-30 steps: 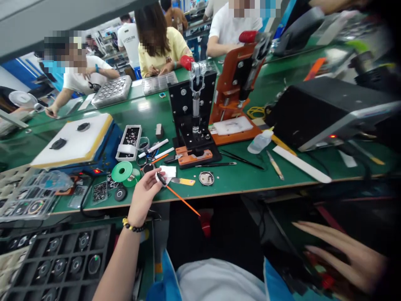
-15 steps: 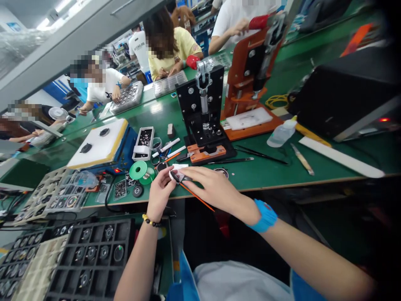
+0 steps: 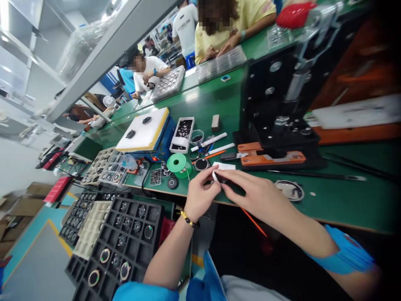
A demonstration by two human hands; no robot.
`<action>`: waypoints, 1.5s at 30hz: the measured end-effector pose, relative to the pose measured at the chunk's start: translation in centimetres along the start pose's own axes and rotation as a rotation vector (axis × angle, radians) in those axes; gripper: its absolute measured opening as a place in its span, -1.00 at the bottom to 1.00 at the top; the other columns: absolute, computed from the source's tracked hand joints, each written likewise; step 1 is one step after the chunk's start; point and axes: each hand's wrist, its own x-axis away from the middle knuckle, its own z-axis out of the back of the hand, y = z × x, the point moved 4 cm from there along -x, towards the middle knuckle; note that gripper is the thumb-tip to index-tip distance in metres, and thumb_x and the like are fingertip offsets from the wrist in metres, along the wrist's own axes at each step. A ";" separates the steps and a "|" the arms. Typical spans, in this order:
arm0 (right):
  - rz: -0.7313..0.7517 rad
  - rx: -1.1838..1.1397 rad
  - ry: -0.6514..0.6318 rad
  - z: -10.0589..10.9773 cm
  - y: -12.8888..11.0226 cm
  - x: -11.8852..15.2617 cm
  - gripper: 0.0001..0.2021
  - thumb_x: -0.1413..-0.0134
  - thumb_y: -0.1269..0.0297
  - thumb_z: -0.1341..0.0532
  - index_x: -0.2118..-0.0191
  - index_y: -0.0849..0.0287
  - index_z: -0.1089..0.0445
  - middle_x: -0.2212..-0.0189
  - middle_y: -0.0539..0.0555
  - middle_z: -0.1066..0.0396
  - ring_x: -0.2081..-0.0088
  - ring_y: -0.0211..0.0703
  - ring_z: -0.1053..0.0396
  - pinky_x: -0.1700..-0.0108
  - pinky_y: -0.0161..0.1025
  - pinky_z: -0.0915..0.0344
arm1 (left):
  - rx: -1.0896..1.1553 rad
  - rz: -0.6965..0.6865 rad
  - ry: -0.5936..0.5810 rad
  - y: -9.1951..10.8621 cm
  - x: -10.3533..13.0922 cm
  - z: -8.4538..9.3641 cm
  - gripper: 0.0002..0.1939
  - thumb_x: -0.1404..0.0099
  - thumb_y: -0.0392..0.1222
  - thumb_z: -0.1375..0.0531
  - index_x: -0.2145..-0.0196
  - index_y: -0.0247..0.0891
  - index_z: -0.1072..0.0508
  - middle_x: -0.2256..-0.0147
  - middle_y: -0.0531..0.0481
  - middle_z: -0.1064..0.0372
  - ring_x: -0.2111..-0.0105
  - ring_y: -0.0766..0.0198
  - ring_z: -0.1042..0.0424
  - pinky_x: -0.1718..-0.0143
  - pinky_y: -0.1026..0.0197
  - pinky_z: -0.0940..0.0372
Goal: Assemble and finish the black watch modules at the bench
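My left hand (image 3: 202, 192) pinches a small round part with a white edge (image 3: 214, 175) at the front edge of the green bench. Close beside it, my right hand (image 3: 255, 192) has its fingers bent around the part's other side. An orange stick (image 3: 254, 222) extends down from under the right hand. Behind the fingers lies a white piece (image 3: 224, 166). A dark disc (image 3: 201, 164) and a green spool (image 3: 178, 164) are left of the hands. To the right, an oval ring-shaped part (image 3: 290, 190) rests on the bench.
A black press (image 3: 275, 90) with an orange fixture (image 3: 272, 157) stands behind my right hand. Further left are a blue box with a white foam top (image 3: 142, 128) and a parts tray (image 3: 182, 134). Black compartment trays (image 3: 125, 242) sit lower left. People work across the bench.
The view has turned left and moved closer, showing more floor and trays at the left. Both hands remain together around the small part; the orange stick is still under the right hand.
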 end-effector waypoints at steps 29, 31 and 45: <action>0.085 0.201 -0.040 -0.7 -1.9 0.0 -0.64 -0.36 0.37 -0.23 -0.20 0.34 -0.33 -0.14 0.29 -0.50 -0.08 0.10 -0.56 0.03 -0.03 -0.64 | -0.005 0.004 0.115 -0.4 0.4 -0.8 -0.47 -0.15 -0.41 -0.25 -0.09 -0.22 -0.62 -0.18 -0.12 -0.49 -0.16 0.06 -0.49 -0.12 0.17 -0.47; 0.078 0.178 -0.045 -0.6 -1.8 -0.1 -0.62 -0.34 0.34 -0.27 -0.20 0.32 -0.33 -0.14 0.28 -0.50 -0.08 0.11 -0.56 0.04 -0.03 -0.64 | 0.000 -0.003 0.103 -0.2 0.3 -0.7 -0.47 -0.16 -0.39 -0.25 -0.10 -0.21 -0.62 -0.18 -0.12 -0.49 -0.18 0.06 -0.48 -0.13 0.17 -0.47; 0.105 0.249 -0.019 -0.7 -2.2 -0.1 -0.66 -0.37 0.37 -0.19 -0.18 0.36 -0.36 -0.14 0.34 -0.50 -0.05 0.08 -0.58 0.12 -0.11 -0.64 | -0.097 -0.006 0.198 0.2 0.5 -1.2 -0.47 -0.12 -0.42 -0.20 -0.05 -0.23 -0.63 -0.13 -0.13 -0.52 -0.14 0.06 -0.51 -0.08 0.17 -0.50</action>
